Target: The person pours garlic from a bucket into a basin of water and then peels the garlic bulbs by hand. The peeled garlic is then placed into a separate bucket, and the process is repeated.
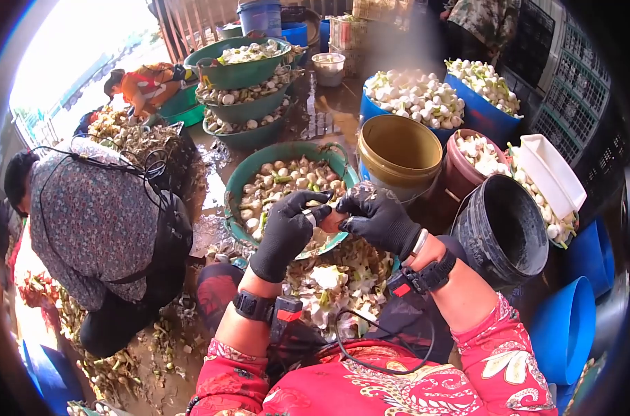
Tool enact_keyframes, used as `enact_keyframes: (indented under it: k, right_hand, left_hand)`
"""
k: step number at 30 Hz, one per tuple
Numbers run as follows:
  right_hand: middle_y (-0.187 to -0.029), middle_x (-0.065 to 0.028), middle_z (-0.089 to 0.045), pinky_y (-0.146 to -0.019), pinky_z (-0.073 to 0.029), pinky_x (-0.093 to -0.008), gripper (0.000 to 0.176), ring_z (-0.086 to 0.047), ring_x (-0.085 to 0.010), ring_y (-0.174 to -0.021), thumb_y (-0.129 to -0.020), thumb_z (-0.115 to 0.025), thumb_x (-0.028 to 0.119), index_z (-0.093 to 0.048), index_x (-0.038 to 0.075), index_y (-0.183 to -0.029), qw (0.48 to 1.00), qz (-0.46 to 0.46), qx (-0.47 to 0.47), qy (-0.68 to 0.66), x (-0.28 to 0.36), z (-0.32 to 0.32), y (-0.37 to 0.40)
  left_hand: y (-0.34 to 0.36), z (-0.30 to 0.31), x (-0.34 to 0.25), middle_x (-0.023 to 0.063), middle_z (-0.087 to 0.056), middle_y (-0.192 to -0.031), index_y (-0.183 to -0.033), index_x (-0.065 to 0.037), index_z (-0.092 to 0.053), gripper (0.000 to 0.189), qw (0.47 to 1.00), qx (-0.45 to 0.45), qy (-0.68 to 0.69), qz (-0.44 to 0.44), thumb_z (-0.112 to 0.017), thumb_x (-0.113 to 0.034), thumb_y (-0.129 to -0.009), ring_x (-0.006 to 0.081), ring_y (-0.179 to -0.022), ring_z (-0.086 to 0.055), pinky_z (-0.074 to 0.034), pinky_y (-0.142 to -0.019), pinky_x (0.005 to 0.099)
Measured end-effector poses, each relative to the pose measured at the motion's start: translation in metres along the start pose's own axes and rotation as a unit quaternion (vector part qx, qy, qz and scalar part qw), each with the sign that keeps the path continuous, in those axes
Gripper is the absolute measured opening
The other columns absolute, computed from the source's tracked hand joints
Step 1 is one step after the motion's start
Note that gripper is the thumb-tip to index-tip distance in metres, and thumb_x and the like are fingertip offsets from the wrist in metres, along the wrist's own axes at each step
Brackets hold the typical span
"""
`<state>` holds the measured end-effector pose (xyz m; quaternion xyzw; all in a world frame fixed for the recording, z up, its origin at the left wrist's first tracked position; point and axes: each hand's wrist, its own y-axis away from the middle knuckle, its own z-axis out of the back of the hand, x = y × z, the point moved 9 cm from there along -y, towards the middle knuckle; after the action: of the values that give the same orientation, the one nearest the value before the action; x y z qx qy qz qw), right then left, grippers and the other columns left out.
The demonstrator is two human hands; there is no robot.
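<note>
My left hand point(287, 229) and my right hand point(383, 216), both in black gloves, meet above the near edge of a green basin point(233, 191). Between their fingertips is a reddish-brown garlic bulb point(333, 221), pinched from both sides and partly covered by the gloves. A metal ring-like band shows on a left finger. Inside the basin lie many garlic bulbs point(277, 177), some with green stems. Below my hands, a heap of pale peeled skins and leaves point(329, 284) spreads between my knees.
Right of the basin stand an open tan bucket point(401, 142), a black bucket point(505, 225) and blue tubs of white bulbs point(415, 100). Stacked green basins point(249, 76) rise behind. A co-worker point(96, 215) bends at left; another person point(145, 87) works farther back.
</note>
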<state>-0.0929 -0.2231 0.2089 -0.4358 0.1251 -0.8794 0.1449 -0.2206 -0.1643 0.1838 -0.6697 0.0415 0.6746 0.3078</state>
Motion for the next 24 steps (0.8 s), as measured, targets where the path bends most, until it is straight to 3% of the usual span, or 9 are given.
enact_keyframes:
  k: [3,8,10,11,14,15,18,21,24]
  right_hand:
    - [-0.067,-0.0147,-0.049,-0.061,-0.040,-0.0406,0.013,-0.050,-0.0328,-0.064,-0.071,-0.063,0.010,-0.052,0.003,-0.071,0.992,0.052,-0.006,0.111,0.017,-0.005,-0.002]
    - [-0.073,-0.0161,-0.053,-0.062,-0.041,-0.0425,0.012,-0.052,-0.0345,-0.070,-0.073,-0.059,0.014,-0.051,0.004,-0.072,0.989,0.030,0.013,0.144,0.007,-0.017,-0.003]
    - [-0.080,-0.0179,-0.060,-0.069,-0.045,-0.0450,0.016,-0.058,-0.0360,-0.079,-0.072,-0.055,0.019,-0.059,0.006,-0.080,0.981,-0.014,0.024,0.193,-0.006,-0.019,0.006]
    - [-0.080,-0.0169,-0.059,-0.071,-0.045,-0.0450,0.015,-0.057,-0.0356,-0.081,-0.071,-0.055,0.019,-0.057,0.006,-0.077,0.974,-0.025,0.027,0.224,-0.022,-0.021,0.010]
    - [-0.075,-0.0176,-0.059,-0.068,-0.046,-0.0452,0.016,-0.058,-0.0367,-0.074,-0.070,-0.057,0.021,-0.057,0.005,-0.073,0.962,-0.173,-0.019,0.208,-0.079,0.002,0.013]
    - [-0.075,-0.0176,-0.059,-0.068,-0.046,-0.0452,0.016,-0.058,-0.0367,-0.074,-0.070,-0.057,0.021,-0.057,0.005,-0.073,0.963,-0.175,-0.016,0.203,-0.091,0.002,0.013]
    - [-0.076,-0.0191,-0.062,-0.068,-0.048,-0.0444,0.019,-0.060,-0.0373,-0.075,-0.069,-0.059,0.022,-0.061,0.004,-0.074,0.945,-0.246,0.027,0.216,-0.125,-0.006,0.017]
    - [-0.082,-0.0210,-0.064,-0.072,-0.049,-0.0423,0.026,-0.062,-0.0379,-0.080,-0.066,-0.064,0.026,-0.067,0.004,-0.082,0.897,-0.232,0.264,0.268,-0.150,-0.054,0.024]
    - [-0.070,-0.0146,-0.064,-0.063,-0.049,-0.0356,0.034,-0.062,-0.0235,-0.065,-0.068,-0.071,0.035,-0.064,0.003,-0.076,0.922,-0.266,0.279,-0.030,-0.161,-0.075,0.032]
  left_hand:
    - [-0.001,0.002,-0.001,0.0066,-0.066,-0.084,-0.094,-0.002,-0.067,0.017,0.998,0.007,-0.066,-0.004,-0.068,-0.006,-0.078,0.0136,-0.076,-0.062,-0.048,-0.070,0.0277]
    - [0.001,0.008,0.020,0.0041,-0.063,-0.073,-0.089,0.000,-0.065,0.013,0.994,-0.004,0.076,0.080,-0.066,-0.011,-0.082,0.0109,-0.061,-0.058,-0.048,-0.058,0.0244]
    - [0.005,0.013,0.040,0.0022,-0.059,-0.066,-0.082,-0.001,-0.063,0.015,0.956,-0.009,0.256,0.144,-0.064,-0.015,-0.085,0.0101,-0.057,-0.055,-0.047,-0.056,0.0249]
    - [0.002,0.023,0.037,0.0010,-0.056,-0.066,-0.080,-0.003,-0.060,0.020,0.990,-0.012,0.138,0.008,-0.061,-0.021,-0.088,0.0099,-0.057,-0.054,-0.046,-0.055,0.0254]
    - [-0.003,0.036,0.050,0.0018,-0.057,-0.069,-0.086,-0.005,-0.059,0.019,0.993,-0.060,0.096,0.047,-0.059,-0.024,-0.090,0.0112,-0.058,-0.055,-0.047,-0.056,0.0257]
    - [0.000,0.023,0.079,0.0022,-0.058,-0.073,-0.091,-0.007,-0.057,0.017,0.889,-0.042,0.413,0.196,-0.058,-0.024,-0.090,0.0119,-0.064,-0.058,-0.048,-0.060,0.0259]
    - [0.000,0.021,0.096,0.0019,-0.059,-0.077,-0.092,-0.008,-0.056,0.015,0.871,-0.082,0.421,0.240,-0.057,-0.023,-0.091,0.0123,-0.071,-0.060,-0.050,-0.063,0.0273]
    - [-0.004,0.020,0.126,0.0056,-0.061,-0.087,-0.107,-0.004,-0.056,0.023,0.898,-0.048,0.392,0.197,-0.053,-0.021,-0.092,0.0146,-0.076,-0.062,-0.052,-0.065,0.0300]
    - [-0.003,0.013,0.145,0.0079,-0.061,-0.091,-0.121,-0.001,-0.052,0.033,0.878,-0.040,0.418,0.231,-0.051,-0.017,-0.092,0.0166,-0.076,-0.062,-0.052,-0.068,0.0306]
